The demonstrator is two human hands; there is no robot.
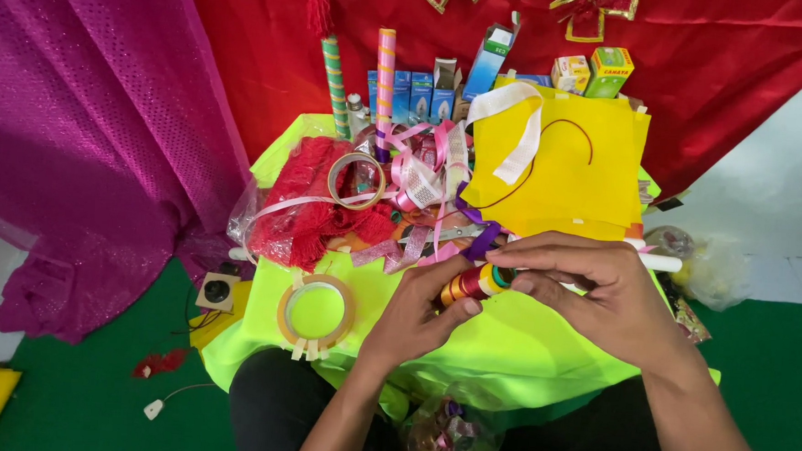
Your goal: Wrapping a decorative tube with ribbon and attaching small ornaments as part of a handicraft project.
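Both hands (507, 295) pinch stick (473, 282), axis left-right.

Bright, even light; soft shadows, sharp focus, slight wide-angle edge stretch.

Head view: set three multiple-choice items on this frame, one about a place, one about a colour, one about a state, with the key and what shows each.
1. Where does the tape roll with short strips stuck to its rim lie?
A. on the lime-green cloth, to the left of the hands
B. on top of the yellow sheets
C. on the green floor

2. What colour is the hanging fabric at far left?
A. blue
B. magenta
C. white

3. How is the striped stick held?
A. lying untouched
B. by one hand only
C. by the left hand and right hand together

Key: 1 A, it rests flat on the cloth; 2 B, the glittery drape is magenta; 3 C, fingers of both hands close on it.
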